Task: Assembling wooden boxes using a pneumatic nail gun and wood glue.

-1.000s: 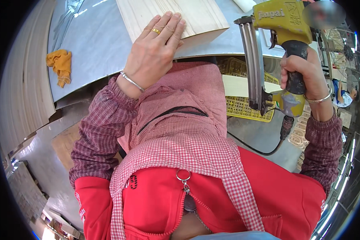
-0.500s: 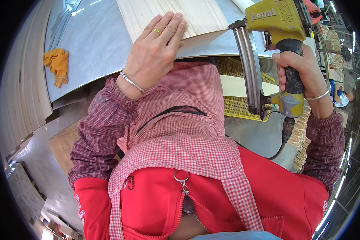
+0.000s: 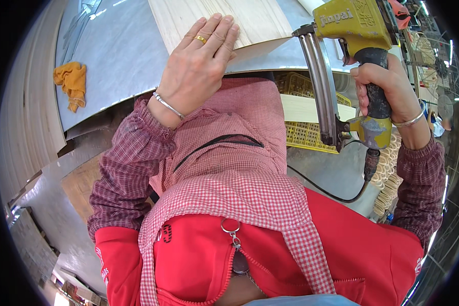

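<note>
Flat on top of a pale wooden board (image 3: 255,23), my left hand (image 3: 196,69) rests with its fingers stretched out near the board's front left edge. My right hand (image 3: 390,89) is wrapped round the black grip of a yellow pneumatic nail gun (image 3: 349,25). The gun's long metal magazine (image 3: 316,84) slants down in front of the hand. Its nose end is close to the board's right corner; whether the two touch I cannot tell. An air hose (image 3: 359,194) runs from the bottom of the handle.
The board lies on a grey-blue worktable (image 3: 117,56). An orange cloth (image 3: 72,84) sits at the table's left edge, beside stacked wooden panels (image 3: 28,102). Below the table's front edge, a yellow plastic crate (image 3: 311,136) holds a light wood strip (image 3: 298,109). Metal strips (image 3: 79,28) lie farther back.
The nail gun and my right hand have shifted slightly to the right, and the hose has swung with them. My left hand and the board have hardly moved.
</note>
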The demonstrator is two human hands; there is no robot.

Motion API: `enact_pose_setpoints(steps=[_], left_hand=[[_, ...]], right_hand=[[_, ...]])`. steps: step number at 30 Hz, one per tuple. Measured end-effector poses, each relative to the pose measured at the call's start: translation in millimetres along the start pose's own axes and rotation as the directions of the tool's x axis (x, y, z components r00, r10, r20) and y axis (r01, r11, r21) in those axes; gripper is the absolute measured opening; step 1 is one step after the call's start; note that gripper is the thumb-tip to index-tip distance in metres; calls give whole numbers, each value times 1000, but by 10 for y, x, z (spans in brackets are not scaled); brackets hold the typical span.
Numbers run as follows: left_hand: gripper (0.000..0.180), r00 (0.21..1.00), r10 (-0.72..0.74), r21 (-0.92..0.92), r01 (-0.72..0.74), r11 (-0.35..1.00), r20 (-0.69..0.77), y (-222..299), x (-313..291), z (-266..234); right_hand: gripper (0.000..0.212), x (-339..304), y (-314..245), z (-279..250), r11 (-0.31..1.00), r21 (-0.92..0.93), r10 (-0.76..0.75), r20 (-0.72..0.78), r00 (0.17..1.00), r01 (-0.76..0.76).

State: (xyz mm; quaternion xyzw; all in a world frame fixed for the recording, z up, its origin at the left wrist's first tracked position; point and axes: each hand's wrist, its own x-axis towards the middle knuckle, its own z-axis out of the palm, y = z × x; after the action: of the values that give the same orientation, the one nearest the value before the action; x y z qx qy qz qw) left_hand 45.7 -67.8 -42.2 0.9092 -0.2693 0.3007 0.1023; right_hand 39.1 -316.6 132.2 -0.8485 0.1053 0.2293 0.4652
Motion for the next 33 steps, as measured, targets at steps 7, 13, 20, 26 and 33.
enact_pose_setpoints(steps=[7, 13, 20, 26, 33], left_hand=[[41, 1000, 8, 17, -9, 1000, 5, -1, 0, 9], [40, 1000, 8, 15, -8, 1000, 5, -17, 0, 15], [39, 1000, 26, 43, -26, 999, 3, -35, 12, 25], [38, 999, 44, -8, -44, 999, -21, -61, -8, 57], [37, 999, 43, -14, -44, 999, -32, -63, -16, 79]], right_hand=[[16, -60, -46, 66, 997, -60, -41, 6, 999, 41], [18, -102, -158, 234, 994, -82, -61, 101, 993, 69], [17, -66, -162, 304, 996, -77, -35, 125, 992, 45], [15, -67, -161, 366, 1000, 7, 22, 77, 997, -23], [15, -100, -218, 452, 998, 19, 56, 41, 998, -57]])
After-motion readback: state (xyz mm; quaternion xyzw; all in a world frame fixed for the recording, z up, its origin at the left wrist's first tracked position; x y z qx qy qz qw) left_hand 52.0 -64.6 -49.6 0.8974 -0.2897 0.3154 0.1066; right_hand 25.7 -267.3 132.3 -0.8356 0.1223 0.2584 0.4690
